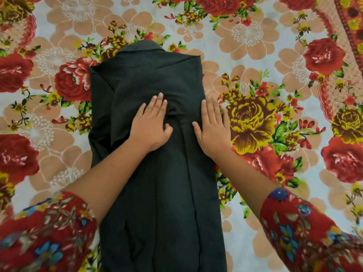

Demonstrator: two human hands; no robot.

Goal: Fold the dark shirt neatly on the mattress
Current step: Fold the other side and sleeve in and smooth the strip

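Observation:
The dark shirt (157, 183) lies lengthwise down the middle of the mattress, its sides folded inward into a long narrow strip, collar at the far end. My left hand (152, 122) lies flat on the shirt's middle with fingers straight, pressing the folded cloth. My right hand (213, 124) rests flat on the shirt's right edge, fingers straight and pointing away from me, partly over the sheet.
The mattress is covered by a floral sheet (275, 61) with red, yellow and peach flowers, spreading to both sides of the shirt. A patterned border (349, 22) runs along the far right. My red flowered sleeves fill the lower corners.

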